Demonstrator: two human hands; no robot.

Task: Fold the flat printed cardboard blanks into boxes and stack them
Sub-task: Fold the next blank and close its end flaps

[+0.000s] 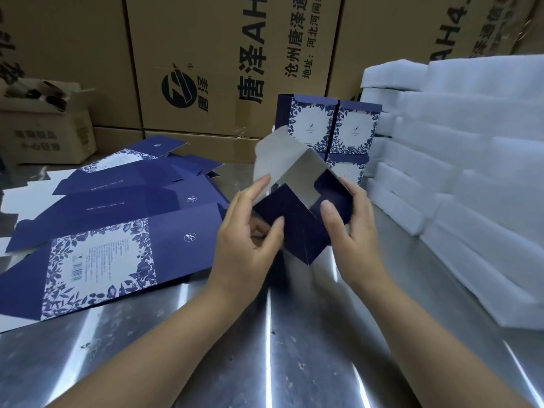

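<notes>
A half-folded navy blue box (297,219) with grey inner flaps raised is held above the steel table, between both hands. My left hand (247,237) grips its left side, thumb on the navy face and index finger on a grey flap. My right hand (350,228) holds the right side, thumb pressing a navy flap. Several flat printed blanks (117,231) in navy with white floral panels lie spread on the left. Behind the held box stand finished boxes (326,128), stacked two high, side by side.
A shiny steel table (265,348) fills the foreground. White foam blocks (471,160) are piled along the right. Large brown shipping cartons (206,54) form a wall at the back, and a small open carton (47,125) sits at the far left.
</notes>
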